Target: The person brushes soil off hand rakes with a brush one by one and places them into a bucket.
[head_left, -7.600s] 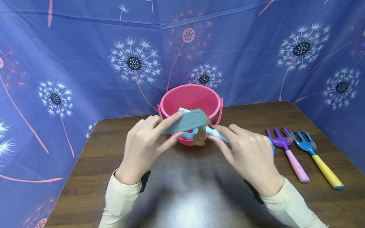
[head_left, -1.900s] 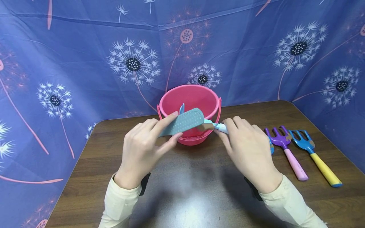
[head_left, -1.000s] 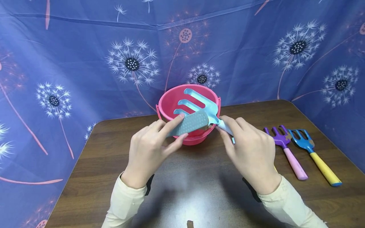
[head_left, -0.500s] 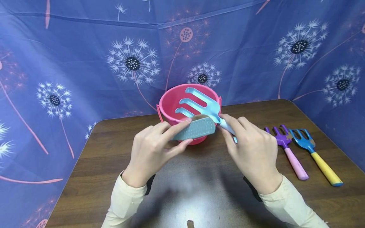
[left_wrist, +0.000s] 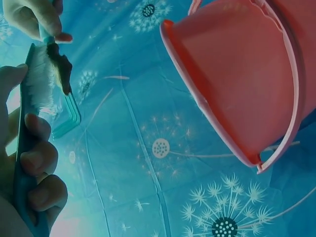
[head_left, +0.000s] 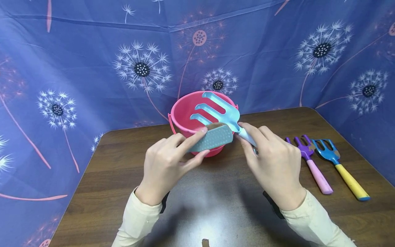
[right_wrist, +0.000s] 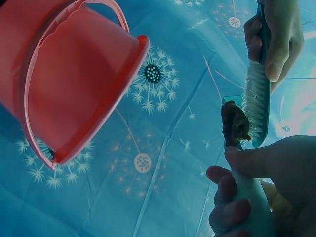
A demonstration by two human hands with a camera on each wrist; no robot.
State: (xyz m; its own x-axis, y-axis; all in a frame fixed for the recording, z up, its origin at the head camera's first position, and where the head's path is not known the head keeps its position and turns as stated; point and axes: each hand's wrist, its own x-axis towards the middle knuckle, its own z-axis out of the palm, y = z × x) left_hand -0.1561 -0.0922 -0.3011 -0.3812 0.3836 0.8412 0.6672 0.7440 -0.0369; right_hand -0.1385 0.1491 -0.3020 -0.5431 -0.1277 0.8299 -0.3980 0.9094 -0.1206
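Closest to me, a small brown scrap (head_left: pixel 205 243) lies at the near edge of the worktop (head_left: pixel 102 192). Past it both hands are up in the air. The left hand (head_left: pixel 168 161) has its fingers curled round a grey-blue brush (head_left: pixel 216 139), its knobbly back turned up to the person. The right hand (head_left: pixel 274 161) pinches the pale handle of a light-blue fork (head_left: pixel 229 116) just below its neck, thumb along the side. The fork is held off the worktop, in front of the bucket and clear of it. A dark brown clump (right_wrist: pixel 234 123) clings near its neck, right against the white bristles (right_wrist: pixel 255 98); whether they touch, I can't quite tell.

I'd take the fork for light, stiff plastic, hard to break, though maybe slick where it shines. The handle is the place to hold it, high up for control, fingers off the clump, which looks soft and smeary. The brush should be light too, with bristles that give.

Over to the right lie a purple fork (head_left: pixel 316 173) and a blue fork (head_left: pixel 347 176), both smudged brown. Farther back stands the pink bucket (head_left: pixel 188 111), before a dandelion-patterned cloth (head_left: pixel 262 51).
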